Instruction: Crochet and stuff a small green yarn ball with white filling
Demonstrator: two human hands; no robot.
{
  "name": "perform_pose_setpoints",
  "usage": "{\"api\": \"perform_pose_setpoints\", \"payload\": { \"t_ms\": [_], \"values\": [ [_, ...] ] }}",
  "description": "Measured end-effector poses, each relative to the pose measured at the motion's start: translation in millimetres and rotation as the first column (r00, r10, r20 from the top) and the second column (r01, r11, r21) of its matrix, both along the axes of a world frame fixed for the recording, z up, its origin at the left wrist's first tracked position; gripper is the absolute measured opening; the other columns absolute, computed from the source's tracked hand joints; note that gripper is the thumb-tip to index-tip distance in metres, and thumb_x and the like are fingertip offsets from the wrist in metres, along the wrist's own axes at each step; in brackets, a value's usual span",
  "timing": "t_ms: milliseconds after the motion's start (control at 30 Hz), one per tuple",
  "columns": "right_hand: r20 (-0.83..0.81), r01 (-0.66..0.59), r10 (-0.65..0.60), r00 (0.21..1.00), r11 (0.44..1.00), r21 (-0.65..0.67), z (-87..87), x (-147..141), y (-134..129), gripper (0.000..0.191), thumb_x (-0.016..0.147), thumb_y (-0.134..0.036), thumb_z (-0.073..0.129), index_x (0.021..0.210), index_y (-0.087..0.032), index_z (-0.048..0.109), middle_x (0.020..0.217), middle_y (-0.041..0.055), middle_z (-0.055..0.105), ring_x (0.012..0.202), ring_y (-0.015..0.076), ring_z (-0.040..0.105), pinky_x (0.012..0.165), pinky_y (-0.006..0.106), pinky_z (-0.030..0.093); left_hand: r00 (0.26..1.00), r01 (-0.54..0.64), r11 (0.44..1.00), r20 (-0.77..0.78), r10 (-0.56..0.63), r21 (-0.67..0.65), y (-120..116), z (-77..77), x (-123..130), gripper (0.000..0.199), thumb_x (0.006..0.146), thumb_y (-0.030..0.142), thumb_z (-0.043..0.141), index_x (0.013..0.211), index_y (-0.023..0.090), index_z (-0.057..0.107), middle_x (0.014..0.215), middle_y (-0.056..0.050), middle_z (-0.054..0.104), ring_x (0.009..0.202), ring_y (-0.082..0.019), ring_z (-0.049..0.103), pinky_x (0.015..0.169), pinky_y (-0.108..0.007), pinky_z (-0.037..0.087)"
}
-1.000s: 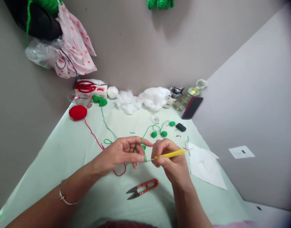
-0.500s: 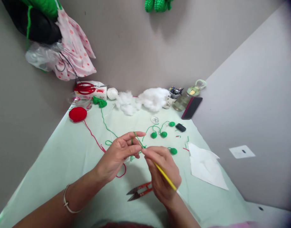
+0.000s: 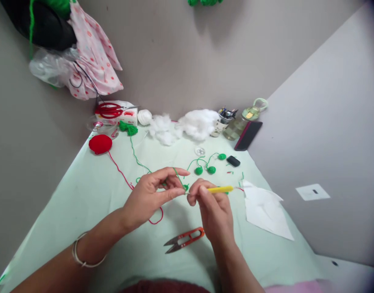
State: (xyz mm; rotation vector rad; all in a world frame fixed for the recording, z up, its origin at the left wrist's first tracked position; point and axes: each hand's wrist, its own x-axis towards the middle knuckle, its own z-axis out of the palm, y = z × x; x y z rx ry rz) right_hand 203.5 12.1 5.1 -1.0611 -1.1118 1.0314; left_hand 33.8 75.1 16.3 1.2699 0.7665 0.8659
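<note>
My left hand (image 3: 148, 195) pinches a small piece of green yarn (image 3: 185, 187) between thumb and fingers, with a green strand running over its raised index finger. Close to its right, my right hand (image 3: 214, 207) grips a yellow-handled crochet hook (image 3: 220, 189), held nearly level, its thin tip at the left fingertips. Several small green crocheted balls (image 3: 211, 169) with yarn tails lie beyond the hands. Orange-handled snips (image 3: 185, 239) rest on the table below the hands. A red yarn ball (image 3: 101, 144) sits at the left, its strand trailing toward my left hand.
White stuffing (image 3: 197, 124), a pen cup (image 3: 220, 123), a bottle (image 3: 240, 122) and a phone (image 3: 248, 135) stand along the back. White paper (image 3: 264, 211) lies right. Red scissors (image 3: 109, 110) rest on a box at back left. A black object (image 3: 233, 161) is beyond the balls.
The yellow hook has swung from a downward slant to nearly level, and my right hand has turned with it. More of the snips' orange handle shows. The view has shifted slightly.
</note>
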Motion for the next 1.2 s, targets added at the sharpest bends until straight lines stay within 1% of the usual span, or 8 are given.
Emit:
{"api": "perform_pose_setpoints", "payload": {
  "t_ms": [133,267,433,500,600,667,867,1200],
  "values": [
    [-0.351,-0.182,0.139,0.926,0.979,-0.091,-0.6,2,8,0.038,0.096,-0.046,0.063,0.069,-0.020,0.066,0.062,-0.0008,0.049,0.056,0.0136,0.044,0.056,0.028,0.042,0.966,0.186,0.960,0.220,-0.140,-0.208,0,-4.1,4,0.028,0.084,0.023,0.082,0.111,0.029,0.081,0.076,0.005,0.064,0.068,-0.009,0.058,0.068,-0.022,0.049],
    [-0.407,-0.175,0.141,0.902,0.983,-0.050,0.8,1,7,0.026,0.089,-0.039,0.067,0.071,-0.021,0.069,0.064,-0.0001,0.052,0.060,0.0149,0.049,0.058,0.029,0.047,0.948,0.172,0.955,0.304,-0.094,-0.241,-6,-11.5,11,0.027,0.085,0.025,0.083,0.111,0.030,0.080,0.079,0.004,0.066,0.067,-0.007,0.057,0.068,-0.020,0.049],
    [0.117,0.162,-0.178,0.977,0.978,0.130,-5.1,-2,-5,0.013,0.096,-0.025,0.063,0.102,-0.024,0.075,0.084,0.0037,0.068,0.077,0.0182,0.065,0.070,0.032,0.056,0.968,-0.064,0.979,0.226,0.108,-0.192,-16,-11.5,15,0.028,0.085,0.023,0.084,0.111,0.030,0.080,0.082,0.004,0.066,0.074,-0.008,0.059,0.073,-0.019,0.049],
    [0.417,0.208,-0.381,0.825,0.891,0.403,-11.4,-6,-9,0.022,0.098,-0.018,0.062,0.114,-0.027,0.075,0.096,0.0061,0.071,0.086,0.0202,0.068,0.075,0.035,0.058,0.957,-0.087,0.968,0.249,0.147,-0.236,-18,-9.0,15,0.030,0.085,0.025,0.085,0.114,0.030,0.080,0.083,0.004,0.065,0.073,-0.008,0.058,0.072,-0.019,0.049],
    [0.547,0.097,-0.563,0.620,0.747,0.658,-17.8,-11,-11,0.040,0.098,-0.010,0.061,0.130,-0.031,0.072,0.113,0.0088,0.073,0.097,0.0229,0.071,0.078,0.037,0.061,0.940,0.012,0.931,0.322,0.114,-0.365,-18,-4.4,16,0.034,0.085,0.029,0.085,0.118,0.028,0.080,0.083,0.004,0.063,0.070,-0.007,0.056,0.071,-0.020,0.049],
    [0.503,0.106,-0.529,0.684,0.754,0.648,-16.7,-11,-11,0.044,0.099,-0.007,0.059,0.133,-0.033,0.071,0.117,0.0084,0.073,0.100,0.0225,0.072,0.078,0.036,0.062,0.928,0.094,0.896,0.363,0.079,-0.434,-18,-1.8,16,0.036,0.084,0.028,0.085,0.120,0.026,0.080,0.083,0.003,0.060,0.068,-0.006,0.054,0.069,-0.019,0.047],
    [0.196,0.105,-0.191,0.962,0.920,0.378,-7.6,-5,-6,0.032,0.102,-0.012,0.057,0.119,-0.031,0.077,0.111,0.0057,0.077,0.099,0.0213,0.073,0.079,0.036,0.062,0.894,0.173,0.857,0.443,0.071,-0.486,-17,0.1,12,0.035,0.086,0.022,0.082,0.120,0.023,0.079,0.072,0.004,0.058,0.063,-0.005,0.051,0.066,-0.017,0.046],
    [0.052,0.059,-0.077,0.996,0.954,0.295,-7.6,-6,-5,0.024,0.106,-0.019,0.055,0.110,-0.029,0.076,0.119,0.0049,0.078,0.088,0.0163,0.070,0.075,0.031,0.058,0.917,0.129,0.889,0.395,0.062,-0.440,-15,-0.8,13,0.024,0.087,0.020,0.080,0.110,0.024,0.081,0.084,0.003,0.068,0.064,-0.005,0.057,0.070,-0.019,0.046]
  ]
}}
